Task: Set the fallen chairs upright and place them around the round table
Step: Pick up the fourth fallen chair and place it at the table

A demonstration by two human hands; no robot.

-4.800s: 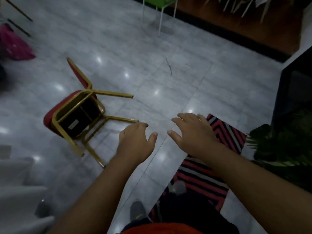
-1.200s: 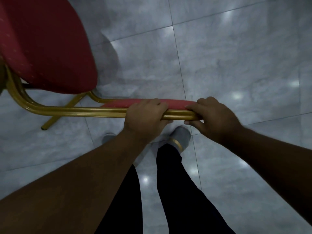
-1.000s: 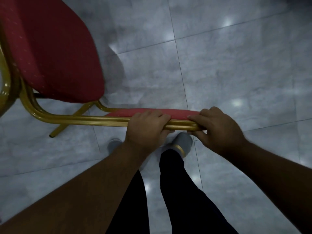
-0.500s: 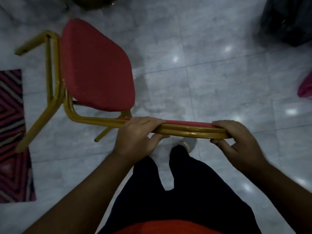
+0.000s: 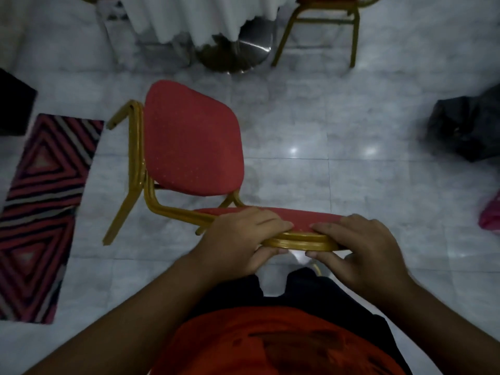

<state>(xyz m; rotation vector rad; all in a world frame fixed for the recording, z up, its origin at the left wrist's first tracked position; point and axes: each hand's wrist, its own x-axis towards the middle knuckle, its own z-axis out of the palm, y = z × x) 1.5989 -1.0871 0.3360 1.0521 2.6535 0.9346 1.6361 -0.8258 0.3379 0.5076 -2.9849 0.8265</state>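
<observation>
Head view: I grip the top rail of the red chair (image 5: 189,142) with both hands.

My left hand (image 5: 238,239) and right hand (image 5: 359,247) are both clamped on the gold rail of the backrest, fingers over the red pad and thumbs under, close to each other. The chair stands on the grey marble floor (image 5: 351,185), its seat facing up and pointing away from me toward the round table (image 5: 200,17), whose white cloth hangs at the top edge of the floor above a shiny metal base. It stands apart from the table. A second red chair (image 5: 322,20) stands upright just right of the table base. A striped rug (image 5: 43,201) lies along the floor's left edge, a dark bag (image 5: 468,128) at the right.
</observation>
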